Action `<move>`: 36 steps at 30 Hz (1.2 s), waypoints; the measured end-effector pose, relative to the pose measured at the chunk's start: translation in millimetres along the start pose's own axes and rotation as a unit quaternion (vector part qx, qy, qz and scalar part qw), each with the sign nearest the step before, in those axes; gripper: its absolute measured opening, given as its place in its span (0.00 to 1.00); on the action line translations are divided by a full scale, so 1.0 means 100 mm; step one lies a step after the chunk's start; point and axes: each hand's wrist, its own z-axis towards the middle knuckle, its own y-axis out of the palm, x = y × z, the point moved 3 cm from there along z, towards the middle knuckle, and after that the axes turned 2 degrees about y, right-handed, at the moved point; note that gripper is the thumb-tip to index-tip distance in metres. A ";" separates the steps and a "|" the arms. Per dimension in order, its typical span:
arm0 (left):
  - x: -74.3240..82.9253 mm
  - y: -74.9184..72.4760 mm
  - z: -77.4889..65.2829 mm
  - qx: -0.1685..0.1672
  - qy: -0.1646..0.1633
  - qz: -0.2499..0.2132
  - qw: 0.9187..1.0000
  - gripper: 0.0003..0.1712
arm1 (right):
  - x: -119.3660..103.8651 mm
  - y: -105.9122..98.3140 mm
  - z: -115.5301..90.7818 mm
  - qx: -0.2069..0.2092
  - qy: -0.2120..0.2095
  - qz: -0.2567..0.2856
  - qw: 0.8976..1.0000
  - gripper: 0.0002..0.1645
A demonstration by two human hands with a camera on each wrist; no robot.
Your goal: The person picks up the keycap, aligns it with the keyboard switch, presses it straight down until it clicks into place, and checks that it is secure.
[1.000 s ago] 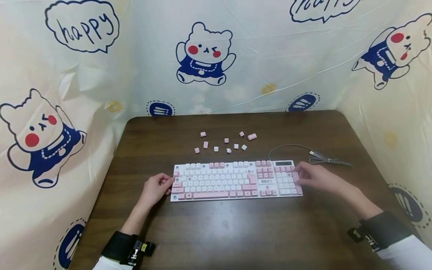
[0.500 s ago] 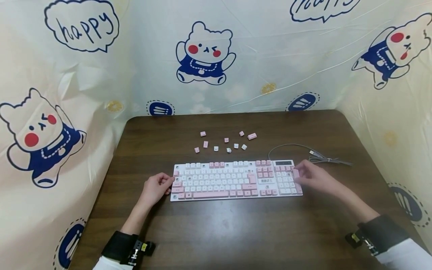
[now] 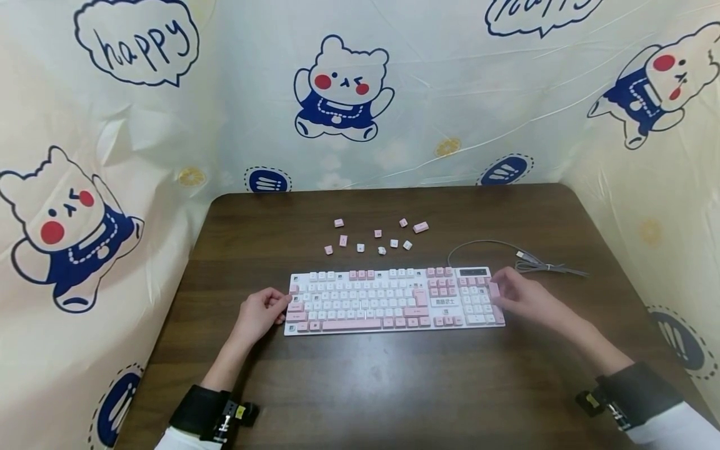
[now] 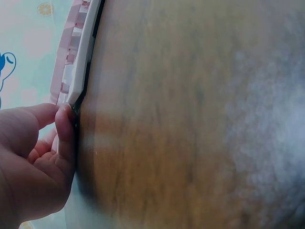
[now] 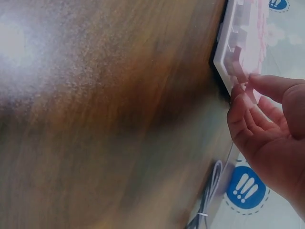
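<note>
A white and pink keyboard (image 3: 365, 305) lies flat on the brown table, keys facing up. At its left end, my left hand (image 3: 262, 314) pinches the edge between thumb and curled fingers; the left wrist view shows the thumb (image 4: 45, 113) at the corner of the white case. My right hand (image 3: 523, 294) grips the opposite end beside the number pad, with thumb (image 5: 271, 86) on top and fingertips against the side. Behind the keyboard, several loose keycaps are scattered, among them a wider pink keycap (image 3: 420, 227) and a white keycap (image 3: 360, 248).
A grey cable (image 3: 542, 267), bundled with a tie, lies at the back right and runs to the keyboard's rear. The wooden table (image 3: 365, 394) ends at a curtain (image 3: 439, 81) printed with bears, which stands along the back and both sides.
My right forearm has shifted slightly left, the hand still at the keyboard's right end. The left hand, keyboard and keycaps hold their places.
</note>
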 end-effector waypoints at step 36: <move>0.04 0.00 -0.02 -0.001 0.004 -0.003 1.000 0.18 | 0.24 0.04 0.07 -0.027 0.088 0.121 0.988 0.29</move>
